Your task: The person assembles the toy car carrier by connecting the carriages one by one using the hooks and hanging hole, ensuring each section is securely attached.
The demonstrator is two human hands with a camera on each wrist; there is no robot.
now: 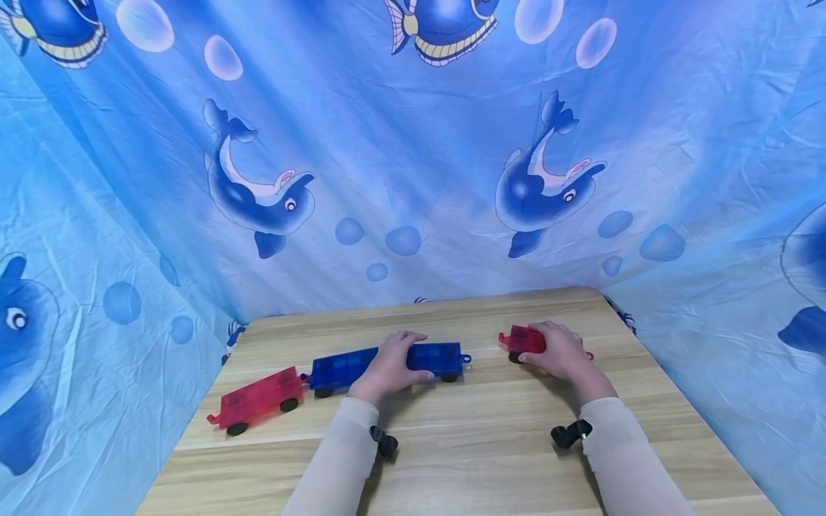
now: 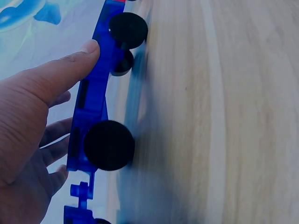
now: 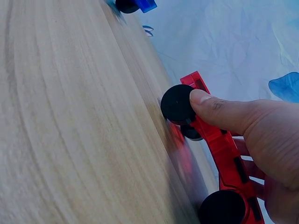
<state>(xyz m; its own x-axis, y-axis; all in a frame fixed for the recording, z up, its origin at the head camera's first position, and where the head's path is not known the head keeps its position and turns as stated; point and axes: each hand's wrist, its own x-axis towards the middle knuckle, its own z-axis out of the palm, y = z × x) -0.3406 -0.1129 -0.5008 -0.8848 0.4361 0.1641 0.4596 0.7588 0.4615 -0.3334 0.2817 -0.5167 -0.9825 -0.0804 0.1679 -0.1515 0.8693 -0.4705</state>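
Observation:
Two flat, see-through blue toy train wagons, the left blue wagon (image 1: 342, 370) and the right blue wagon (image 1: 439, 356), stand hooked together on black wheels. My left hand (image 1: 390, 365) grips the right one, its thumb on the near side and fingers behind. In the left wrist view, a blue coupling (image 2: 81, 190) joins them. At the left end, a red wagon (image 1: 261, 395) meets the left blue one at its hook. My right hand (image 1: 560, 349) holds another red wagon (image 1: 525, 340), apart from the row; its thumb lies by a black wheel (image 3: 178, 103).
Everything is on a wood-grain table (image 1: 477, 444). A blue curtain (image 1: 413, 165) printed with dolphins and bubbles surrounds its back and sides. A gap of bare wood separates the right blue wagon from the red one. Each wrist wears a small black camera (image 1: 385, 442).

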